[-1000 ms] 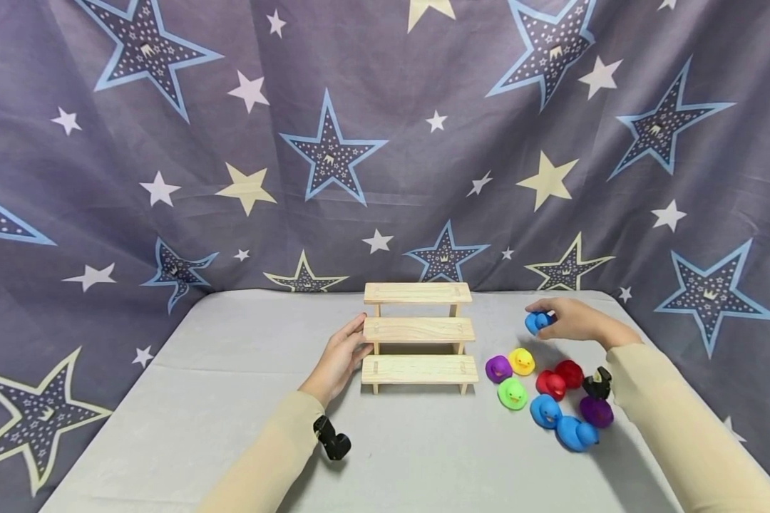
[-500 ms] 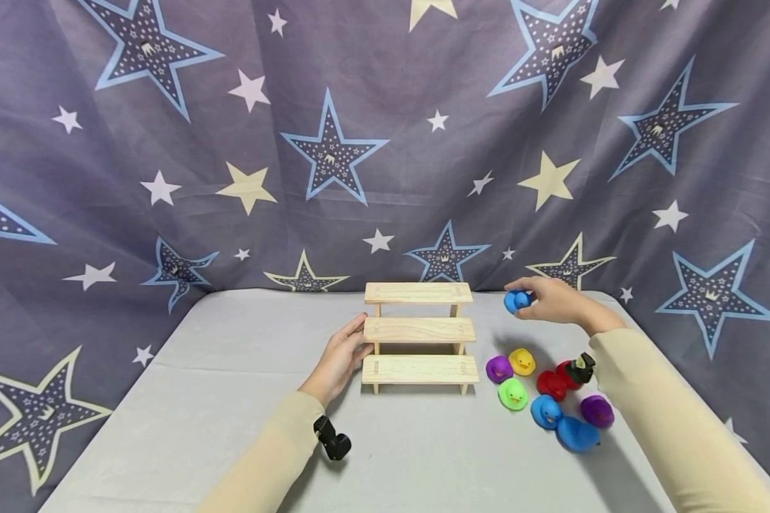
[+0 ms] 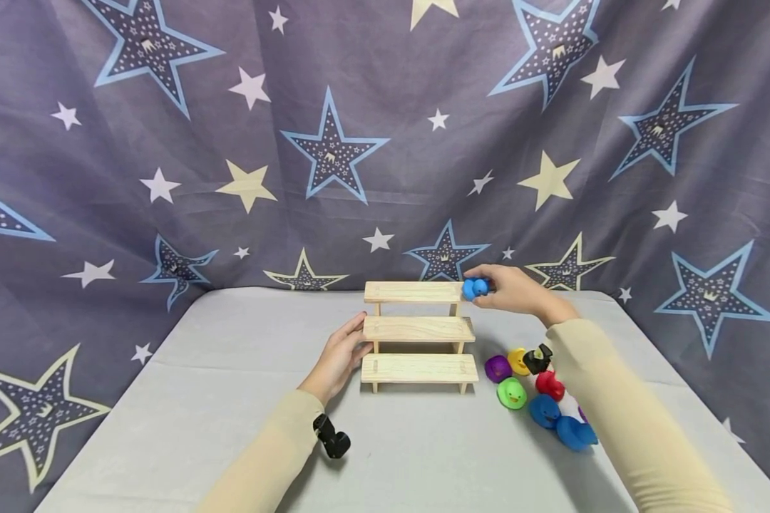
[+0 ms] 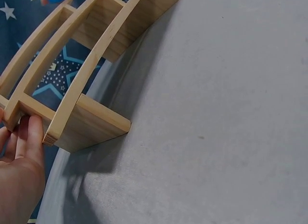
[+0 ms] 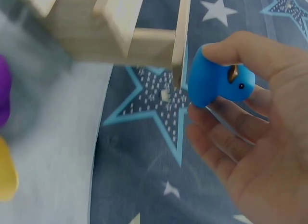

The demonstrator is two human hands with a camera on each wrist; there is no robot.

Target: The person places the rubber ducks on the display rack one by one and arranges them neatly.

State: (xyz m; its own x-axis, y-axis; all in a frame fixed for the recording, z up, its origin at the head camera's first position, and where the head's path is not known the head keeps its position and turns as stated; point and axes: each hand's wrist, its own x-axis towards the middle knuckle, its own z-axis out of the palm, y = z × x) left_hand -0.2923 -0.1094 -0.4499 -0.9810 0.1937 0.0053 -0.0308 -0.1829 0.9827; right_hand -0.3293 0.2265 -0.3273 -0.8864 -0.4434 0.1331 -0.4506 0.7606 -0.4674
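Only the right wrist view shows the duck's eye and gold bill: the right hand [image 3: 513,288] holds the blue duck [image 3: 475,288] in a narrow grip, thumb on its back and fingers below, at the right end of the stand's top board. Whether duck and board touch, I cannot tell. The left wrist view alone gives the underside of the stand [image 3: 419,329], where the left hand [image 3: 338,360] grips the left end of the middle board. From the head, the stand shows three stepped wooden boards on a grey desk [image 3: 411,456]. Just right of the stand, near its lowest board, sit a purple duck [image 3: 498,368], a yellow duck [image 3: 516,360] and a green duck [image 3: 512,393]; farther right are a red duck [image 3: 549,385] and two more blue ducks [image 3: 545,411]. The right sleeve [image 3: 629,413] crosses over this group, leaving a sliver of purple [image 3: 582,414] at its edge, and a small black camera [image 3: 538,358] partly covers the yellow one. Behind the stand hangs a starry curtain [image 3: 385,64].
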